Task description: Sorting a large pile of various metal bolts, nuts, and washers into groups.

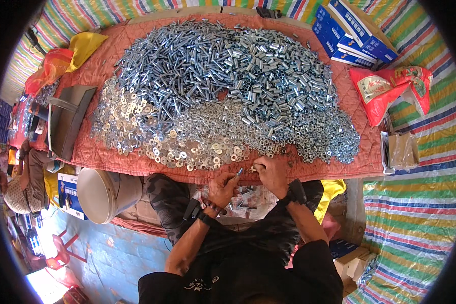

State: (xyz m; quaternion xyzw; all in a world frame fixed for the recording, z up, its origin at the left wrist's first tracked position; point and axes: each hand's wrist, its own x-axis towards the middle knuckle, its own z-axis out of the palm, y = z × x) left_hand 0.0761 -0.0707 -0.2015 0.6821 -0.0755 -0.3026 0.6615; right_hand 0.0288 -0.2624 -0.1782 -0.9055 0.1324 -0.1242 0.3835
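My left hand (223, 188) is closed near the table's front edge, with a small bluish metal bolt (239, 172) standing up from its fingertips. Just to the right, my right hand (272, 175) is closed in a pinch. A small washer (252, 171) shows by its fingertips; whether it is gripped or lies on the cloth I cannot tell. Beyond both hands spreads a pile of loose hardware: long bolts (172, 66) at the far left, metal sleeves (289, 76) at the far right, flat washers (187, 152) in front, and nuts (329, 137) at the near right.
A red quilted cloth (354, 152) covers the table. Blue boxes (357, 35) and a red bag (390, 91) stand on the right side. At left are a metal scoop-like tray (71, 121) and a white bucket (99, 195). Another person (28, 182) sits at far left.
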